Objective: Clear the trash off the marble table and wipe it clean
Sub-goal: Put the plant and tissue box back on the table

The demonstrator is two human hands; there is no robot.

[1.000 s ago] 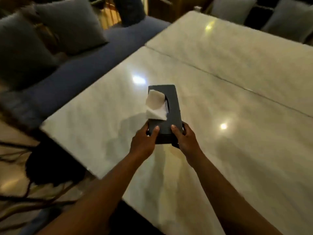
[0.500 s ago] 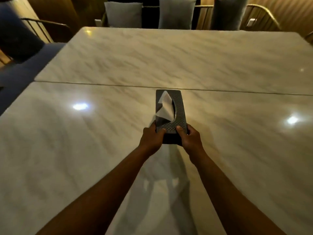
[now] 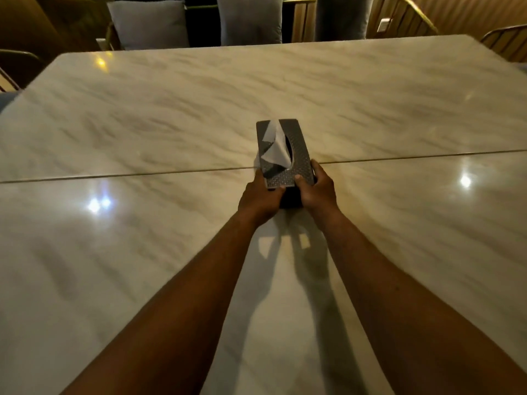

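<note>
You can see two long bare arms, and no sleeves cover them up to the bottom edge of the view. The left hand (image 3: 261,199) and the right hand (image 3: 318,192) wear no gloves. You can spot no rings, no watch and no bands on the wrists.

A grey cushion (image 3: 148,24) sits at the upper left of the frame. Two more grey cushions (image 3: 251,19) stand at the top middle. Chairs with thin gold rails (image 3: 410,12) show at the upper right.
</note>
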